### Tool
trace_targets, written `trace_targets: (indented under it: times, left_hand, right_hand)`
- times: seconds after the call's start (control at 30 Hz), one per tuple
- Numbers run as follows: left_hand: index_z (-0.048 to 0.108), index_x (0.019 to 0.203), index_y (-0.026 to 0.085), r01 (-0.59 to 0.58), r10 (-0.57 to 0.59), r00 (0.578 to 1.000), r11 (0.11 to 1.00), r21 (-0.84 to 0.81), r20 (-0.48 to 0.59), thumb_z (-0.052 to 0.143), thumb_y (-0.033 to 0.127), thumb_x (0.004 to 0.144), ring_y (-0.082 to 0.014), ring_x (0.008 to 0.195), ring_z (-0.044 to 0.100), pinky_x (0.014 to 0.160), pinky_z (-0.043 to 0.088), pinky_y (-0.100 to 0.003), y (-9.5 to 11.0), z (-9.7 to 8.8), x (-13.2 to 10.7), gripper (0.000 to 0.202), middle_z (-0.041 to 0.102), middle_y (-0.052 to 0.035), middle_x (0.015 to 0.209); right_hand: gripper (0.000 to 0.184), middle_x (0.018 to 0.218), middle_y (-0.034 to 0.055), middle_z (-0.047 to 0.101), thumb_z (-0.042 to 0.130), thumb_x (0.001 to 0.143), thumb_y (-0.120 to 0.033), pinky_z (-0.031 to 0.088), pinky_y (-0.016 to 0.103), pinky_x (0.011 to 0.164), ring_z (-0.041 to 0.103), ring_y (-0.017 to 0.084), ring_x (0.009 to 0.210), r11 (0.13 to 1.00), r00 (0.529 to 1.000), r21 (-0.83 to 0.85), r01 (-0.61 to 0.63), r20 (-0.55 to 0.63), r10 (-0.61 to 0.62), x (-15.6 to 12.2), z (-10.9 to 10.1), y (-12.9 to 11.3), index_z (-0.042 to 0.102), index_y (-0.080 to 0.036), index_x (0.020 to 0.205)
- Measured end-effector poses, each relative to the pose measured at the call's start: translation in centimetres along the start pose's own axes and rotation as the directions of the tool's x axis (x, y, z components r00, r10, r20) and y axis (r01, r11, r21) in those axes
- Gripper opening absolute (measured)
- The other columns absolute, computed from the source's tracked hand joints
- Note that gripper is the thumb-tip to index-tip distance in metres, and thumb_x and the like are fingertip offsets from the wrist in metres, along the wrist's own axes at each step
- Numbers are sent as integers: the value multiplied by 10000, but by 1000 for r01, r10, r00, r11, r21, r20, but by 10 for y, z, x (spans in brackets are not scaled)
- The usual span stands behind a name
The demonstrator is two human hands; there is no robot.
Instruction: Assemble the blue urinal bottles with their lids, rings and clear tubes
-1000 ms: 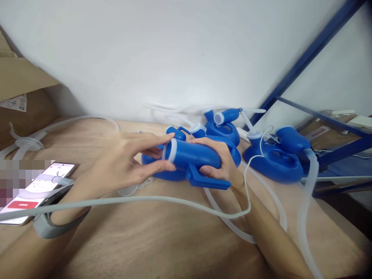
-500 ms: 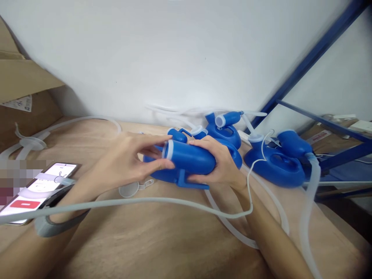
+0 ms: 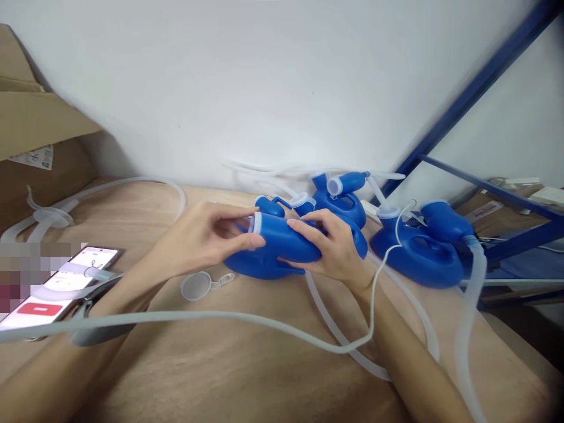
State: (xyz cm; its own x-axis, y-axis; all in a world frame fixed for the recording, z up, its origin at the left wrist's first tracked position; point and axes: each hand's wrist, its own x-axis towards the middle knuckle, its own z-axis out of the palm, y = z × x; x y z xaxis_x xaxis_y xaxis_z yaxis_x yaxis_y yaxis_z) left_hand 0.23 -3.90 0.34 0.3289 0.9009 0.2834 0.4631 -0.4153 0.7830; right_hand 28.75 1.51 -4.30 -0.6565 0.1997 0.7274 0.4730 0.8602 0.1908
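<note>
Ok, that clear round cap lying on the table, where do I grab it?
Probably by the narrow tab, pinched from above right: the clear cap looks low and flat, while its tab sticks out rightward. Coming from above should also avoid the pale cable on its near side.

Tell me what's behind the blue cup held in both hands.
Beyond the blue cup, a small blue piece and a white-topped blue neck show. Whatever lies directly behind the cup and right hand is covered.
</note>
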Motion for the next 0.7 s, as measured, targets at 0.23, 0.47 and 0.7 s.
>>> trace_targets:
  times: [0.23,0.47,0.7]
  left_hand:
    - [801,1313,280,-29,33,998,997,-75,57,821,433,894,-226,735,802,618,649,-250,-7,0,3,447,855,7,879]
    - [782,1339,262,-100,99,995,993,-64,-17,883,511,815,-343,1014,825,824,723,-417,-5,5,0,589,842,-77,1158]
    - [776,1352,271,-277,283,957,956,97,-57,852,496,874,-232,842,813,768,692,-299,-3,1,-3,534,851,-56,1117]
  right_hand:
    - [542,1109,126,704,765,929,-482,570,408,748,689,289,954,988,995,-133,77,-46,-84,1,0,0,638,-273,1412]
    - [736,1208,131,750,847,793,-577,616,426,824,744,312,1001,964,989,222,-149,12,150,1,5,-5,632,-241,1411]
    - [581,1251,84,783,735,891,-664,569,504,1052,726,358,1187,563,894,695,-448,347,283,8,2,0,723,-235,1284]
